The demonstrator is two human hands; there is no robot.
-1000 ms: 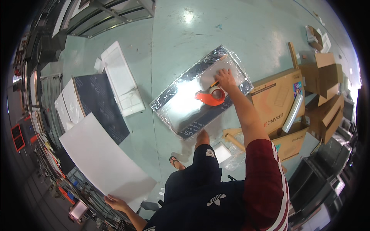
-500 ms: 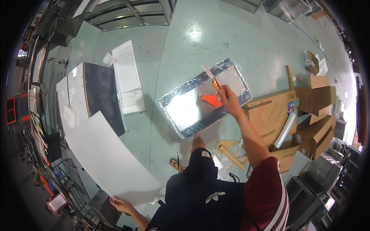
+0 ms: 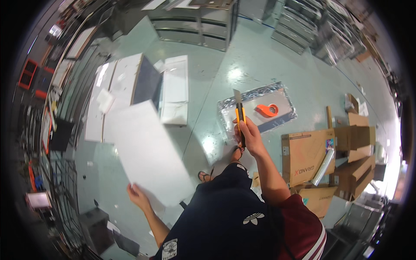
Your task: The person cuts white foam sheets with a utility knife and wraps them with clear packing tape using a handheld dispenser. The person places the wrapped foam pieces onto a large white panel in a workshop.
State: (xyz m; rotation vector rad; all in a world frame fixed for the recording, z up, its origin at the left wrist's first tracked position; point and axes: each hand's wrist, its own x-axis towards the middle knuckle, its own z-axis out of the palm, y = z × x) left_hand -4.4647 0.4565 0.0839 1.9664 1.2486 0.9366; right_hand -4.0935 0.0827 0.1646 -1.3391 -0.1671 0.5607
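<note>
In my right hand [image 3: 250, 135] is a yellow and black box cutter [image 3: 240, 115], fingers closed round its handle, its long blade out and pointing away from me. My left hand [image 3: 138, 198] grips the lower left edge of a large white foam sheet [image 3: 149, 149], which is tilted at my left side. Beyond the knife, a flat rectangular panel wrapped in clear film [image 3: 277, 119] lies on the floor. An orange tape dispenser [image 3: 267, 110] rests on top of that panel.
A big box-like piece with white panels [image 3: 117, 86] and a white foam tray [image 3: 175, 84] stand at the far left. Cardboard boxes [image 3: 308, 151] and a roll of clear film [image 3: 323, 168] are on the right. Metal cabinets [image 3: 195, 28] line the back.
My right hand has drawn back from beside the tape dispenser, bringing the knife more upright. The foam sheet has swung with my left hand, and my view has shifted to the left.
</note>
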